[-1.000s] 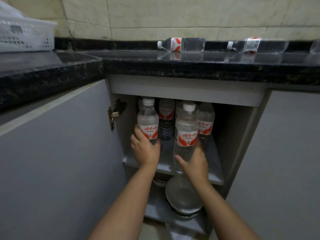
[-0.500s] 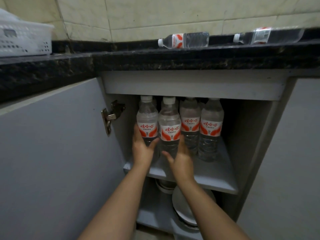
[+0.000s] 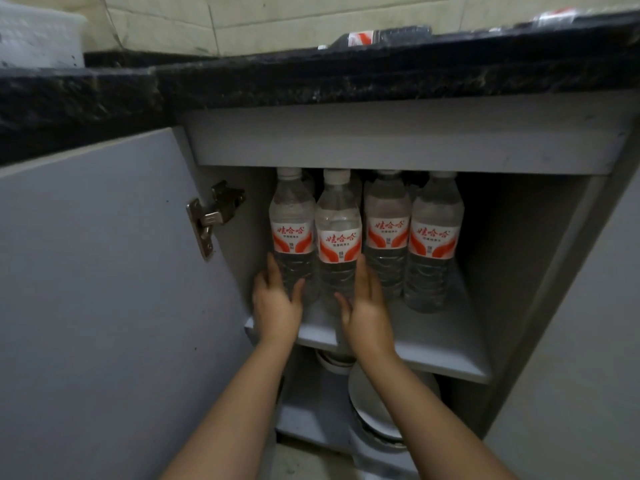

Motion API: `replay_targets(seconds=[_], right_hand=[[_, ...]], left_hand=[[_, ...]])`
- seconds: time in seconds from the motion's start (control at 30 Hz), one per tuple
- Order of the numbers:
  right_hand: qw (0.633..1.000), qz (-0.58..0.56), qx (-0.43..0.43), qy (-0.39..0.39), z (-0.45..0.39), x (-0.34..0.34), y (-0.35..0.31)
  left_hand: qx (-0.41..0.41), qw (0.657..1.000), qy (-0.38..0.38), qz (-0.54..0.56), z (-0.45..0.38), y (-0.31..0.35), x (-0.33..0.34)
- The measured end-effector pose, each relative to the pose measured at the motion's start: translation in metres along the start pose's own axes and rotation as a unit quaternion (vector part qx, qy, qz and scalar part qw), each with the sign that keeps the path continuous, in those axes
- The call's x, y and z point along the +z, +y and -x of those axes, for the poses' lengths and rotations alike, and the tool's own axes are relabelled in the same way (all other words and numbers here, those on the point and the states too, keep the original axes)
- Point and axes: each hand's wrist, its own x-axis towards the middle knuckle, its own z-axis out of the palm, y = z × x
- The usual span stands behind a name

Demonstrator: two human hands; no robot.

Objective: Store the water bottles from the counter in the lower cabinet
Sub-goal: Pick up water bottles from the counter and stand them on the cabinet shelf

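1. Down at the open lower cabinet [image 3: 398, 133], four water bottles stand in a front row on the upper shelf [image 3: 433, 337], every one upright with its long axis vertical, its cap toward the cabinet's top and its red-and-white label facing out.
2. From the hinge side they run: first bottle [image 3: 292, 233], second bottle [image 3: 339, 244], third bottle [image 3: 387, 233], fourth bottle [image 3: 433, 240]; neighbours look to be touching or very nearly so, and more bottle tops show dimly behind them.
3. The left hand [image 3: 275, 306] has straight fingers laid against the lower left side of the first bottle, thumb reaching across the bottle's front; it cups rather than grips.
4. The right hand [image 3: 365, 310] likewise lies flat, fingers straight along the right side of the second bottle at its base, thumb spread toward the bottle's front.
5. Up on the dark counter [image 3: 311, 81] another bottle [image 3: 377, 37] lies on its side, long axis running along the counter, cap end pointing left.
6. Further right, a further bottle [image 3: 557, 14] shows only as a blurred strip at the counter's back.
7. The cabinet door [image 3: 104, 289] hangs open to the left, its metal hinge [image 3: 213, 216] showing, and white dishes [image 3: 377, 410] sit on the lower shelf.
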Motion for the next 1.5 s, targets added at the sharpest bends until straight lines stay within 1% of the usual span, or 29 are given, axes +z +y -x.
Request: replay_targets(seconds=[0.07, 0.13, 0.3, 0.43, 0.5, 0.57, 0.6, 0.67, 0.77, 0.83, 0.9, 0.97, 1.03, 1.1, 1.17, 1.27, 1.33, 1.43, 1.5], right_hand=[[0.999, 0.008, -0.012, 0.031, 0.001, 0.001, -0.001], [0.998, 0.022, -0.028, 0.046, -0.001, 0.005, -0.001], [0.998, -0.037, -0.028, 0.03, -0.004, 0.012, -0.001], [0.999, -0.027, -0.022, 0.029, -0.008, 0.016, -0.003], [0.999, -0.04, -0.018, 0.032, -0.011, 0.02, -0.001], [0.996, -0.086, 0.035, -0.005, -0.015, 0.022, 0.0], [0.994, -0.087, 0.054, -0.033, -0.016, 0.025, 0.003], [0.994, -0.047, 0.075, -0.056, -0.018, 0.028, 0.006], [0.994, 0.043, 0.071, -0.075, -0.02, 0.028, 0.009], [0.991, 0.06, 0.088, -0.084, -0.021, 0.029, 0.01], [0.991, 0.056, 0.091, -0.085, -0.021, 0.027, 0.008], [0.994, 0.038, 0.068, -0.074, -0.019, 0.025, 0.005], [0.997, 0.033, 0.039, -0.066, -0.016, 0.021, 0.003], [0.996, 0.042, 0.03, -0.077, -0.011, 0.014, 0.002], [0.994, 0.042, 0.03, -0.097, -0.002, 0.003, 0.0], [0.993, 0.043, 0.029, -0.11, 0.003, -0.027, -0.012], [0.991, 0.078, 0.031, -0.104, 0.004, -0.054, -0.021], [0.981, 0.149, 0.034, -0.122, 0.014, -0.096, -0.036], [0.97, 0.163, 0.061, -0.172, 0.017, -0.128, -0.049]], left_hand=[[0.018, 0.999, 0.014, 0.027, 0.004, -0.001, 0.002], [0.025, 0.998, 0.015, 0.056, 0.002, 0.001, 0.004], [0.05, 0.992, -0.003, 0.117, -0.01, 0.0, 0.006], [0.048, 0.992, 0.004, 0.12, -0.013, -0.004, 0.009], [0.047, 0.991, 0.009, 0.124, -0.014, -0.005, 0.011], [0.038, 0.99, 0.012, 0.134, -0.015, -0.006, 0.013], [0.026, 0.989, 0.012, 0.146, -0.015, -0.006, 0.013], [-0.005, 0.985, 0.012, 0.169, -0.013, -0.007, 0.015], [-0.019, 0.988, 0.032, 0.152, -0.015, -0.01, 0.021], [-0.03, 0.99, 0.047, 0.126, -0.017, -0.007, 0.021], [-0.034, 0.99, 0.035, 0.129, -0.015, -0.003, 0.02], [-0.007, 0.993, 0.042, 0.111, -0.012, -0.001, 0.016], [0.046, 0.994, 0.064, 0.077, -0.008, 0.0, 0.014], [0.071, 0.996, 0.047, 0.023, 0.001, 0.001, 0.012], [0.093, 0.995, 0.01, -0.046, 0.019, 0.001, 0.009], [0.158, 0.977, -0.056, -0.13, 0.041, 0.017, -0.005], [0.194, 0.962, -0.077, -0.177, 0.052, 0.036, -0.019], [0.18, 0.954, -0.135, -0.2, 0.075, 0.071, -0.044], [0.131, 0.951, -0.199, -0.196, 0.089, 0.107, -0.064]])
